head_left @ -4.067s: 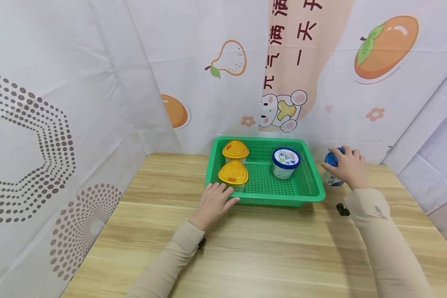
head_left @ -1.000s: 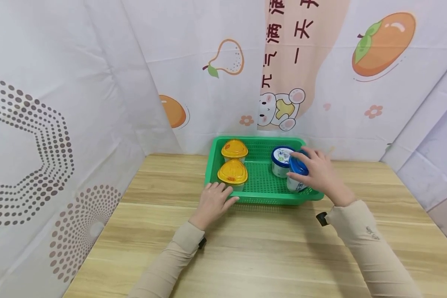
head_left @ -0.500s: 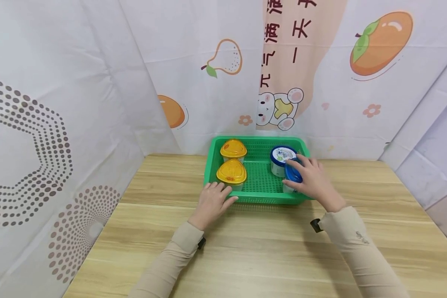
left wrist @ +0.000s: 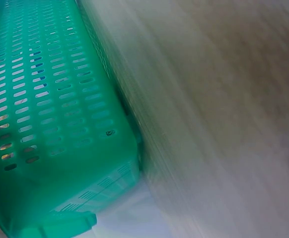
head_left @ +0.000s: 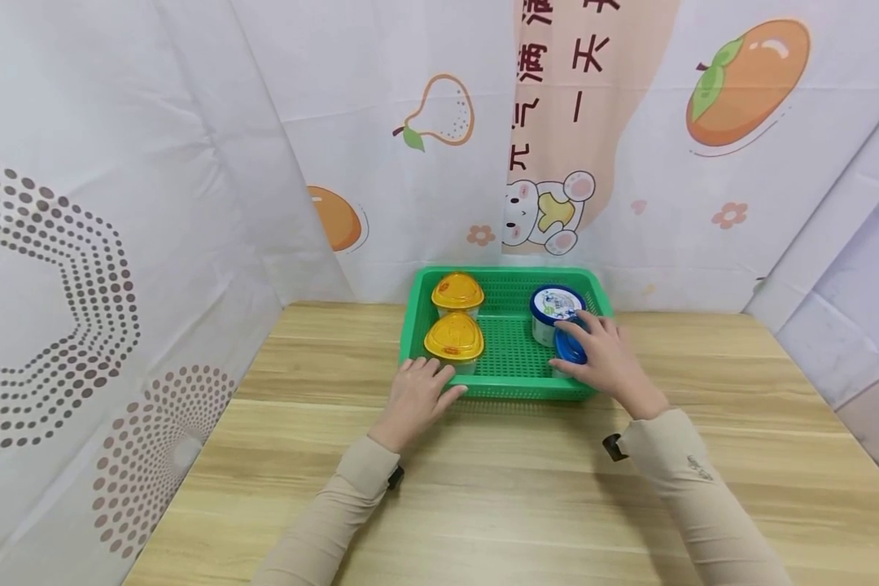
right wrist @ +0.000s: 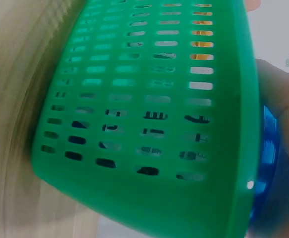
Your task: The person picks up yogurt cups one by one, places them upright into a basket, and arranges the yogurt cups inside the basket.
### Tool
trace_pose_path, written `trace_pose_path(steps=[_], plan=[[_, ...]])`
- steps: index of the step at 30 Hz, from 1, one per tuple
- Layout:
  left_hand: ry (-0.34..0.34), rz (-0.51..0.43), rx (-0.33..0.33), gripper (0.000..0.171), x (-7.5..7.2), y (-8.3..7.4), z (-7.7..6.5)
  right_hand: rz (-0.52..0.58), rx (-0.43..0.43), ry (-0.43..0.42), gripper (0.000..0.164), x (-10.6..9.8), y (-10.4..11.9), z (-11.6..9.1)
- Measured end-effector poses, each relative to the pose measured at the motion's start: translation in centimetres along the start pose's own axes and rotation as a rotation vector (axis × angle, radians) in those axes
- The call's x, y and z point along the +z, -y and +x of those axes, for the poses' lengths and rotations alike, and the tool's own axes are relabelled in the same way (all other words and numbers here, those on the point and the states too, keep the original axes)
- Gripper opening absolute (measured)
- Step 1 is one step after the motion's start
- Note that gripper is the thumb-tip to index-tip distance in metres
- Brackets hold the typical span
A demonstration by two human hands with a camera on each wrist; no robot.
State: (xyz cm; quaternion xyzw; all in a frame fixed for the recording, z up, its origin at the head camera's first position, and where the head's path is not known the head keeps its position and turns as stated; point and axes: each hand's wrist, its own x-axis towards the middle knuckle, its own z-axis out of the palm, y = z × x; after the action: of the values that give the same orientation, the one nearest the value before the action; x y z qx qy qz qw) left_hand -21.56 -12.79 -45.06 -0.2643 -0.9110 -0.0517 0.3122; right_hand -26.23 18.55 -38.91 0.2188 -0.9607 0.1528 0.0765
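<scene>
A green basket (head_left: 513, 382) of perforated plastic stands on the table. My left hand (head_left: 415, 400) rests on its front-left rim, with the fingers bent a little over the edge and the thumb apart. At the basket's front right, my right hand (head_left: 610, 358) holds a tub with a blue lid (head_left: 567, 348) from above, thumb and fingers round the lid. In the right wrist view that blue lid (right wrist: 268, 153) shows above the rim; its lower part is seen only through the slots. Behind it stands a white tub with a dark blue lid (head_left: 557, 305).
Two tubs with orange-yellow lids, a rear one (head_left: 457, 291) and a front one (head_left: 454, 338), stand along the basket's left side. A wooden table (head_left: 513, 488) lies beneath. A printed curtain (head_left: 381, 163) hangs close behind the basket.
My right hand has carried the blue-lidded tub from the table right of the basket over the rim and down into its front-right corner. My left hand has stayed at the rim.
</scene>
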Motion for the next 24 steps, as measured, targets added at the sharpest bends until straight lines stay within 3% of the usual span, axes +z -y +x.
trace_pose_path(steps=[24], plan=[[0.016, -0.002, -0.007, 0.031, 0.0, 0.1, -0.1, 0.012, -0.018, -0.019, 0.062, 1.4, 0.2, 0.3]])
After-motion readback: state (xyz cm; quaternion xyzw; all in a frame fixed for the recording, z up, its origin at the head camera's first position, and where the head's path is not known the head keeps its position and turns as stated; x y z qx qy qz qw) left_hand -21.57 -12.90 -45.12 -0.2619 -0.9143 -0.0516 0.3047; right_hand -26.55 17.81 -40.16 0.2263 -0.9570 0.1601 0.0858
